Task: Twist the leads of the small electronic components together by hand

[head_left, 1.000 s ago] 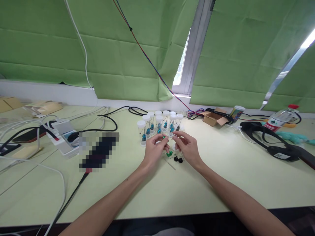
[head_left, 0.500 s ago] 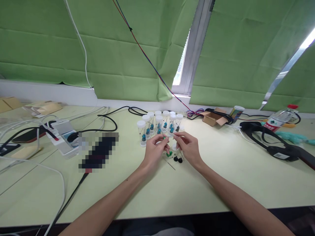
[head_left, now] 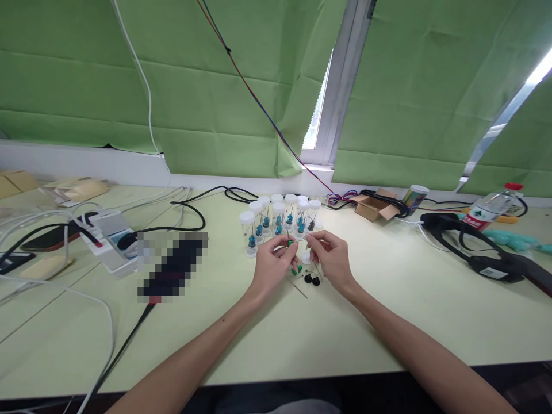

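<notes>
Daylight filters through the green blinds (head_left: pixel 224 103); the gap (head_left: pixel 319 109) between them and the slit (head_left: pixel 541 72) at the upper right burn almost white; the table (head_left: pixel 379 322) is fairly bright, palest right of its middle, where a soft sheen spreads toward the far edge; shadows on it are faint, while the space under its near edge falls nearly black; coarse square blocks mask a dark patch (head_left: pixel 175 264) left of the middle; wide-angle stretching pulls at the headset (head_left: pixel 487 247) near the right edge; fine detail in the tubes (head_left: pixel 278 218) is soft
</notes>
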### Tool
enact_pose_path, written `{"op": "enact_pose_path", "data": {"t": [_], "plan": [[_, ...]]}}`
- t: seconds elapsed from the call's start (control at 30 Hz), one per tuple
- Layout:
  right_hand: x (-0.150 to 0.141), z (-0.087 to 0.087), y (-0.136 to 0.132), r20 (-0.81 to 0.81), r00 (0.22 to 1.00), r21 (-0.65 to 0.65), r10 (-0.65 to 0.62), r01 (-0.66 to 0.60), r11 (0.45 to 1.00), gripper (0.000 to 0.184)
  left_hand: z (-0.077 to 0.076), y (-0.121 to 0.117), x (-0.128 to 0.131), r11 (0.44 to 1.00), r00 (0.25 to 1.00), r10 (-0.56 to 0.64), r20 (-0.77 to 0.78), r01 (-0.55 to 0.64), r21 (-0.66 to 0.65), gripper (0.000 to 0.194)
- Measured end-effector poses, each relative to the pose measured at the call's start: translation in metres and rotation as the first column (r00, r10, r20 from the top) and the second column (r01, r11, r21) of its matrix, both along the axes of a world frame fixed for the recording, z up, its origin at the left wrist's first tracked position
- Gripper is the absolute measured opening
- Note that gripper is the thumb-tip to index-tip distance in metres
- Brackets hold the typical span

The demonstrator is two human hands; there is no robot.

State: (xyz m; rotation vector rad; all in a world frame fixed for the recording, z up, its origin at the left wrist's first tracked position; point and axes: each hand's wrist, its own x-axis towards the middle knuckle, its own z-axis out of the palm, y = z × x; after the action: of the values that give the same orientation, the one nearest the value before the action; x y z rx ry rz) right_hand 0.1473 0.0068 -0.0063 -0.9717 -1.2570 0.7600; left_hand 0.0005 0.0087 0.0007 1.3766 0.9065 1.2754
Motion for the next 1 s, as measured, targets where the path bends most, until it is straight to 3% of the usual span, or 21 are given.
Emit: {"op": "enact_pose_path", "data": {"t": [0.63, 1.0], "plan": [[0.0019, -0.0006, 0.0032, -0.300, 0.939, -0.177, 0.167, -0.227, 0.958, 0.037, 0.0011, -0.0028, 0.0021, 0.986, 0.988, 0.077, -0.137, -0.055, 0.157, 0.016], [0.0007, 0.0018, 0.0019, -0.321, 0.931, -0.190, 0.175, -0.245, 0.951, 0.040, 0.0000, -0.0039, 0.0043, 0.982, 0.989, 0.091, -0.118, -0.069, 0.178, 0.018]]}}
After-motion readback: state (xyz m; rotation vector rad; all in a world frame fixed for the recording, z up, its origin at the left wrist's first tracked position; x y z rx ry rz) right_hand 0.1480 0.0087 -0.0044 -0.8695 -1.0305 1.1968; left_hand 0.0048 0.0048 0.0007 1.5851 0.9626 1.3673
